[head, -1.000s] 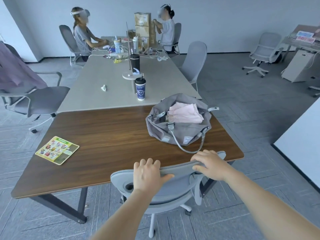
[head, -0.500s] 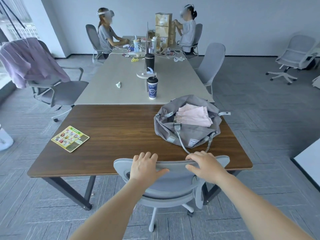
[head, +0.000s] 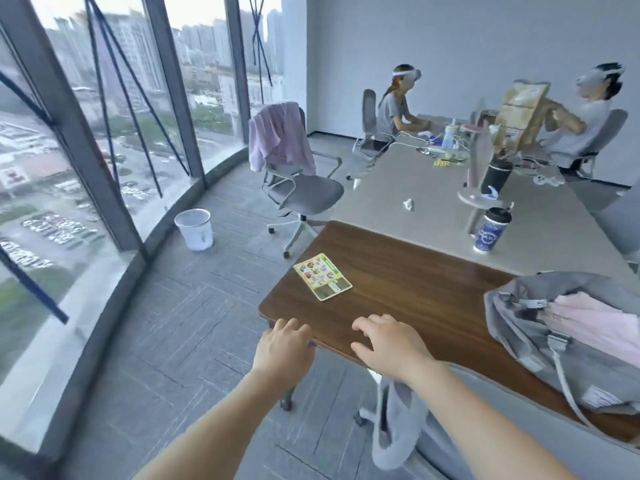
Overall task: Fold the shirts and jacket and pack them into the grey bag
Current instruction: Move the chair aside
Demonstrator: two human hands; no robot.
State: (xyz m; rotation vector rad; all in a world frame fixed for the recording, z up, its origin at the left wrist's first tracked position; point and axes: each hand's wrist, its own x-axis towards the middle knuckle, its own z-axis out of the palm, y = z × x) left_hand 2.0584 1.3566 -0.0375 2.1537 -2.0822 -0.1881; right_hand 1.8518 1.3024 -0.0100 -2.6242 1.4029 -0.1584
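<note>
Fingers of left hand (head: 282,348) loosely curled, holding nothing, at the near corner of the brown counter (head: 408,289). Fingers of right hand (head: 391,344) spread apart, empty, over the counter's front edge; contact with the wood cannot be told. Grey bag (head: 540,344) at lower right of frame, on the counter, unzipped, folded pink shirt (head: 595,323) inside. Purple jacket (head: 277,140) draped over the back of an office chair (head: 304,192), upper centre. Sticker card (head: 322,276) lies flat mid-counter. White bin (head: 194,229) by the windows.
</note>
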